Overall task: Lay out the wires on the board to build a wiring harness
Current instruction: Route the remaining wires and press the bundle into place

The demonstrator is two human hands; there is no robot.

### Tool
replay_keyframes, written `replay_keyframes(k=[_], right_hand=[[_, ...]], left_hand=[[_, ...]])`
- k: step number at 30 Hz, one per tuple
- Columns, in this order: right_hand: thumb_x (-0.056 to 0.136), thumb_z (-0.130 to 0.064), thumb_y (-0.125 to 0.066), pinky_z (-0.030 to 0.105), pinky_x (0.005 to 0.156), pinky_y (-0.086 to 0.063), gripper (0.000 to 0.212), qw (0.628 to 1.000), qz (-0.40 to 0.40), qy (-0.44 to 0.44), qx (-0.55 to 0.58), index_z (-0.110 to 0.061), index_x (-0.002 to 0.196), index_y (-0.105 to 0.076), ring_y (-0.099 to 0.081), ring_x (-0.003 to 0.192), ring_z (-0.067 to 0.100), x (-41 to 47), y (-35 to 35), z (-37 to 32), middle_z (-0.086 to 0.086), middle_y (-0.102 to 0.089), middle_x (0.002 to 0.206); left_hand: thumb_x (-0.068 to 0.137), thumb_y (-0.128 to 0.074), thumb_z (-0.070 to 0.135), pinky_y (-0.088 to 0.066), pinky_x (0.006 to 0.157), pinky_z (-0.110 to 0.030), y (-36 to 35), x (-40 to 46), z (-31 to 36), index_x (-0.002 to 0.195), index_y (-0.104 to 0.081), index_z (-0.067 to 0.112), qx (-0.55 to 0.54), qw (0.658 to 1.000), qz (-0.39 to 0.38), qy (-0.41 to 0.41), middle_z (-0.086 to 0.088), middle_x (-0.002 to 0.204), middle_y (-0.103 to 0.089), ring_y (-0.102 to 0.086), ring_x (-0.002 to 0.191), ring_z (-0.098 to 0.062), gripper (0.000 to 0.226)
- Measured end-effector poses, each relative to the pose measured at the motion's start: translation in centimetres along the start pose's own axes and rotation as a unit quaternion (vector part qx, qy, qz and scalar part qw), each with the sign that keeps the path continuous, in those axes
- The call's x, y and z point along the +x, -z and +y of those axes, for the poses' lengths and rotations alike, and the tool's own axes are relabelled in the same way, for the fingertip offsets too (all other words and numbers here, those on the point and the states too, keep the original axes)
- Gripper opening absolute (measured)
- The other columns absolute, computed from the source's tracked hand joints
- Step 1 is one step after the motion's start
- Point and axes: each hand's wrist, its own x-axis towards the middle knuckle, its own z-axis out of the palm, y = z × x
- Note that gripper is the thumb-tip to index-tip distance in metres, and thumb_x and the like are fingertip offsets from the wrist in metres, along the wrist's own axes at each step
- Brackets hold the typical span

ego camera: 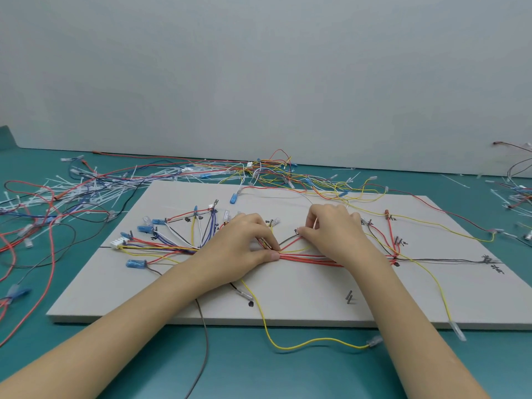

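A pale grey board lies on the teal table. A bundle of mostly red wires runs along its middle line. At the left the bundle fans out to blue terminals and a white connector. My left hand pinches the bundle between thumb and fingers at the board's centre. Just to its right, my right hand pinches a thin wire above the bundle with curled fingers. A yellow wire trails off the board's front edge onto the table.
Loose wires and white cable ties are heaped behind and left of the board. More wires lie at the far right. Two small dark pegs stand near the board's front. A grey wall closes the back.
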Motion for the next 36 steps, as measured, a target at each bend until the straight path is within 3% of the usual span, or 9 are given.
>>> replay_keyframes(k=[6, 10, 18, 26, 32, 36], right_hand=[[0.099, -0.038, -0.043, 0.041, 0.084, -0.027, 0.022, 0.999, -0.034, 0.007, -0.038, -0.021, 0.085, -0.046, -0.042, 0.105, 0.027, -0.39, -0.15, -0.44, 0.002, -0.059, 0.098], [0.100, -0.037, -0.035, 0.040, 0.080, -0.024, 0.026, 0.997, -0.052, 0.007, -0.048, -0.020, 0.085, -0.047, -0.038, 0.095, 0.025, -0.58, -0.24, -0.55, -0.001, -0.049, 0.086], [0.100, -0.031, -0.040, 0.037, 0.076, -0.023, 0.028, 0.998, -0.019, 0.028, -0.052, -0.019, 0.076, -0.049, -0.047, 0.086, 0.028, -0.40, -0.42, -0.76, -0.003, -0.046, 0.072], [0.096, -0.024, -0.045, 0.033, 0.064, -0.032, 0.027, 0.999, -0.018, 0.025, 0.023, -0.012, 0.073, -0.045, -0.046, 0.081, 0.029, -0.54, -0.64, -0.58, 0.006, -0.051, 0.079], [0.094, -0.026, -0.045, 0.033, 0.061, -0.030, 0.026, 0.999, -0.021, 0.014, 0.019, -0.011, 0.073, -0.045, -0.046, 0.078, 0.029, -0.46, -0.84, -0.56, 0.006, -0.050, 0.077], [0.093, -0.026, -0.045, 0.033, 0.060, -0.029, 0.029, 1.000, -0.015, 0.005, 0.012, -0.012, 0.069, -0.042, -0.046, 0.076, 0.030, -0.58, -0.82, -0.65, 0.003, -0.045, 0.071]], left_hand=[[0.077, -0.078, 0.035, -0.042, 0.087, -0.031, -0.14, -0.06, 0.03, 0.077, -0.062, 0.036, 0.000, 1.000, 0.019, 0.021, 0.012, 0.089, -0.058, -0.052, 0.092, -0.009, 0.016], [0.078, -0.077, 0.036, -0.042, 0.087, -0.033, -0.20, 0.01, 0.17, 0.075, -0.061, 0.038, 0.004, 0.999, 0.014, 0.031, 0.014, 0.087, -0.058, -0.050, 0.093, -0.010, 0.016], [0.078, -0.077, 0.036, -0.038, 0.079, -0.024, -0.09, -0.21, 0.16, 0.074, -0.062, 0.035, 0.014, 1.000, 0.016, 0.017, 0.015, 0.085, -0.059, -0.049, 0.089, -0.006, 0.015], [0.082, -0.073, 0.034, -0.031, 0.071, -0.014, 0.00, -0.10, 0.05, 0.071, -0.070, 0.032, -0.004, 0.999, 0.034, 0.040, 0.014, 0.087, -0.055, -0.049, 0.090, 0.000, 0.011], [0.080, -0.075, 0.033, -0.041, 0.082, -0.025, 0.03, -0.11, 0.25, 0.073, -0.069, 0.036, -0.006, 0.998, 0.029, 0.047, 0.011, 0.088, -0.057, -0.052, 0.091, -0.003, 0.010], [0.081, -0.074, 0.032, -0.044, 0.083, -0.032, -0.03, -0.17, 0.51, 0.077, -0.071, 0.030, 0.006, 0.999, 0.028, 0.042, 0.011, 0.087, -0.056, -0.052, 0.089, -0.006, 0.006]])
